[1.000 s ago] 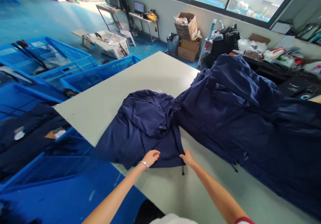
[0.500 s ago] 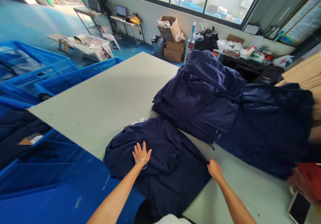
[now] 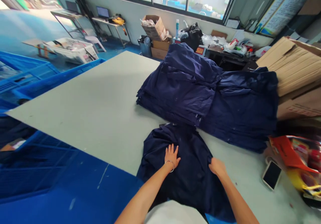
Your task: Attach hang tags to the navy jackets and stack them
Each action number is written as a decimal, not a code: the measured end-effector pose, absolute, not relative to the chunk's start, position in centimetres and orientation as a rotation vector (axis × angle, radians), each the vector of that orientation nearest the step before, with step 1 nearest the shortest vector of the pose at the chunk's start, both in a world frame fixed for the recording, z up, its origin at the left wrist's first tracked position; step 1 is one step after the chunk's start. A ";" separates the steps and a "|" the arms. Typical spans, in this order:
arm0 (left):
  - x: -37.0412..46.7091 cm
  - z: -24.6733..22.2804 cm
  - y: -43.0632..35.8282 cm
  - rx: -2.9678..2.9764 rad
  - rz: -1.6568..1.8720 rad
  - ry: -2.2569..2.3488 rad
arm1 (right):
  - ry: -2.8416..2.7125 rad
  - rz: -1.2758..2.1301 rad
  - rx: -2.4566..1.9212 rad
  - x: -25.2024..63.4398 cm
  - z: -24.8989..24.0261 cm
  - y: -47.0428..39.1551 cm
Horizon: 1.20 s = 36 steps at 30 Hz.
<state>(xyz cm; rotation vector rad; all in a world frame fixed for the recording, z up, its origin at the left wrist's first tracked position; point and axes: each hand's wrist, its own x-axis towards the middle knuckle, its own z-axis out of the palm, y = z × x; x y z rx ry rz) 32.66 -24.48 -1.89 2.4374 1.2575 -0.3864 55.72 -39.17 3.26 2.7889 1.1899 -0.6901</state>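
Observation:
A dark navy garment (image 3: 185, 167) lies crumpled over the near edge of the pale table (image 3: 95, 103), its lower part hanging towards my body. My left hand (image 3: 172, 157), a bracelet at its wrist, rests flat on the cloth with fingers spread. At the garment's right edge, my right hand (image 3: 217, 166) is closed on a pinch of the fabric. Just beyond is a thick pile of navy garments (image 3: 200, 90), close to the upper end of the one under my hands. The garment's exact kind cannot be made out.
To the right on the table are a phone (image 3: 272, 175) and an orange-red bag of packets (image 3: 288, 153). Cardboard boxes (image 3: 293, 70) stand behind them. Blue plastic crates (image 3: 32, 167) line the left side. A cluttered bench (image 3: 225, 51) runs below the window.
The garment has been shifted and turned, now lying more squarely before me. My left hand has moved right with it, still flat. My right hand keeps its grip. The camera view has swung right.

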 end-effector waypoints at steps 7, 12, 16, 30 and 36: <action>34.1 -1.1 -27.4 2.383 -0.404 1.111 | 1.675 -0.523 2.622 52.8 3.1 -32.0; 32.8 -0.6 -26.9 2.363 -0.375 0.959 | 1.467 -0.580 2.580 55.2 -1.0 -39.1; 32.6 -1.3 -28.5 2.397 -0.331 0.762 | 1.347 -0.571 2.601 56.5 -1.5 -44.9; 32.7 -1.1 -29.3 2.366 0.012 0.816 | 1.336 -0.688 2.966 59.8 4.6 -33.4; 32.9 -0.9 -28.9 2.312 -0.229 0.770 | 1.130 -0.968 3.111 59.9 2.1 -25.7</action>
